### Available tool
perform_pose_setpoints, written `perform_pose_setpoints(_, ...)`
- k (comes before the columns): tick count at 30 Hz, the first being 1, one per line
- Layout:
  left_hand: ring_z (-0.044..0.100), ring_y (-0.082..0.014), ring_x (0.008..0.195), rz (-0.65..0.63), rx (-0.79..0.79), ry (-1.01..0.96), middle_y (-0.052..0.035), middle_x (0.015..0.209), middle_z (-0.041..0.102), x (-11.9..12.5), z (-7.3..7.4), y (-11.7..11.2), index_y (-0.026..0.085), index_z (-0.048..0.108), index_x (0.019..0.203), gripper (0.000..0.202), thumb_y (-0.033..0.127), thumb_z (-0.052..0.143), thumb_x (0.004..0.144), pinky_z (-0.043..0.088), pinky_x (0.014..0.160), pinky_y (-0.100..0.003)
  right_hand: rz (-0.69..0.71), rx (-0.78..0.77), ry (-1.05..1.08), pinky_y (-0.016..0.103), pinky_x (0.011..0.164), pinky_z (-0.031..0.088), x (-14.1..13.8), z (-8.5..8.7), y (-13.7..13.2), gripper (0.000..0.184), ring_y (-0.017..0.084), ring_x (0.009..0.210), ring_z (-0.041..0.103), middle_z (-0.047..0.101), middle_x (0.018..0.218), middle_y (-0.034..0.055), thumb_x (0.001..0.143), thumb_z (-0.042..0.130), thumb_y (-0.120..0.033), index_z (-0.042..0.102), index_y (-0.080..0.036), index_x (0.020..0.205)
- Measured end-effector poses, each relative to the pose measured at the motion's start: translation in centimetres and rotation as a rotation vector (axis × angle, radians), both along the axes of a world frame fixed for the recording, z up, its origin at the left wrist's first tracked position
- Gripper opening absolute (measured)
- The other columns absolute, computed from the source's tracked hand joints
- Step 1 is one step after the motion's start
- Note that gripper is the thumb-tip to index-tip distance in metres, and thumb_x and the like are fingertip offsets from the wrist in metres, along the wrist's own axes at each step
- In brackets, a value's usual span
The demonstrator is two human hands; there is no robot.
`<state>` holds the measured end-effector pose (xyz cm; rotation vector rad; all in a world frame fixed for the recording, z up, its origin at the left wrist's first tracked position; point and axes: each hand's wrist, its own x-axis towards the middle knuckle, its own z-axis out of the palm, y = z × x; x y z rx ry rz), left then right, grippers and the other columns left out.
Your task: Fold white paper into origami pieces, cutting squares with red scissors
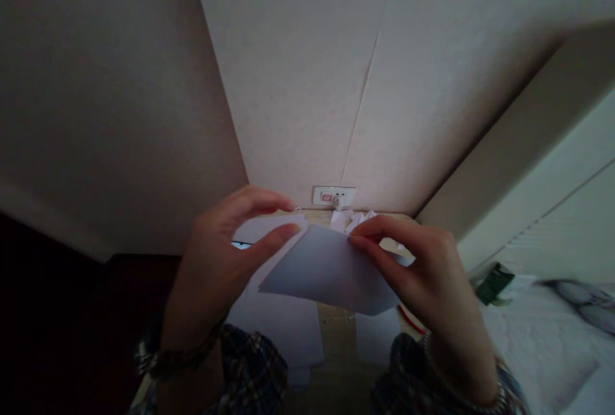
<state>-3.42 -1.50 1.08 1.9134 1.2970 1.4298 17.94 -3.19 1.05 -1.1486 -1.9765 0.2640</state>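
A sheet of white paper point(327, 271) is held up over the table, its face in shade. My right hand point(418, 268) pinches its upper edge between thumb and fingers. Left of the sheet is my left hand point(235, 242), with thumb and fingers apart. The left thumb tip is close to the paper's upper left corner; whether it touches I cannot tell. Beneath, more white sheets point(283, 328) lie on the wooden tabletop point(336, 338). Another white piece of paper point(377, 338) lies below the held sheet, partly covered by it.
Folded white paper pieces point(360, 219) sit at the back of the table. A wall socket point(334, 196) with a plug is just behind them. To the right, a pale bedcover point(533, 351) bears a green packet point(494, 284) and eyeglasses point(583, 300). Walls close in the back and left.
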Motion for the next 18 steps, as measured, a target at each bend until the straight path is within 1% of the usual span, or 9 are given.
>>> perform_pose_setpoints(2, 0.063, -0.0157, 0.085, -0.072, 0.021, 0.037, 0.0032, 0.087, 0.069, 0.7, -0.1, 0.0, 0.026, 0.068, 0.083, 0.008, 0.028, 0.069, 0.076, 0.048, 0.080, -0.026, 0.018, -0.004, 0.006, 0.017, 0.063, 0.043, -0.4, -0.1, 0.0, 0.010, 0.008, 0.067, 0.063, 0.068, 0.071, -0.0056, 0.085, 0.062, -0.016, 0.064, -0.020, 0.076)
perform_pose_setpoints(4, 0.063, -0.0145, 0.080, -0.109, 0.031, 0.080, 0.0033, 0.081, 0.069, 1.4, -0.3, 0.0, 0.025, 0.068, 0.079, 0.001, 0.024, 0.067, 0.078, 0.048, 0.076, -0.025, 0.028, -0.006, 0.024, 0.017, 0.063, 0.043, -0.7, -0.2, 0.0, 0.010, 0.008, 0.066, 0.063, 0.068, 0.071, -0.0056, 0.084, 0.062, -0.015, 0.064, -0.019, 0.076)
perform_pose_setpoints(5, 0.063, -0.0139, 0.078, -0.118, 0.035, 0.089, 0.0034, 0.078, 0.069, 1.6, -0.3, 0.0, 0.024, 0.067, 0.076, 0.003, 0.023, 0.066, 0.079, 0.048, 0.074, -0.025, 0.035, -0.009, 0.033, 0.017, 0.063, 0.043, -0.8, -0.3, 0.0, 0.010, 0.008, 0.066, 0.063, 0.068, 0.071, -0.0057, 0.084, 0.063, -0.015, 0.065, -0.019, 0.076)
perform_pose_setpoints(9, 0.063, -0.0120, 0.072, -0.112, 0.047, 0.072, 0.0041, 0.073, 0.068, 2.0, -0.2, -0.1, 0.022, 0.066, 0.073, 0.007, 0.020, 0.064, 0.080, 0.047, 0.068, -0.022, 0.051, -0.023, 0.060, 0.018, 0.063, 0.045, -1.1, -0.3, 0.0, 0.009, 0.010, 0.066, 0.063, 0.069, 0.071, -0.0050, 0.084, 0.062, -0.015, 0.065, -0.020, 0.077)
perform_pose_setpoints(14, 0.062, -0.0120, 0.071, -0.091, 0.048, 0.066, 0.0037, 0.072, 0.067, 2.0, 0.1, -0.4, 0.021, 0.066, 0.071, 0.008, 0.019, 0.065, 0.079, 0.046, 0.068, -0.022, 0.026, -0.017, 0.112, 0.022, 0.067, 0.048, -1.3, -0.3, 0.1, 0.007, 0.013, 0.071, 0.064, 0.070, 0.076, -0.0025, 0.083, 0.062, -0.014, 0.064, -0.021, 0.079)
perform_pose_setpoints(18, 0.061, -0.0119, 0.071, -0.098, 0.051, 0.053, 0.0039, 0.072, 0.067, 2.1, 0.0, -0.4, 0.021, 0.066, 0.072, 0.008, 0.018, 0.065, 0.080, 0.046, 0.068, -0.023, 0.019, -0.012, 0.120, 0.022, 0.066, 0.048, -1.5, -0.2, 0.2, 0.007, 0.013, 0.071, 0.064, 0.070, 0.075, -0.0026, 0.083, 0.062, -0.015, 0.065, -0.021, 0.079)
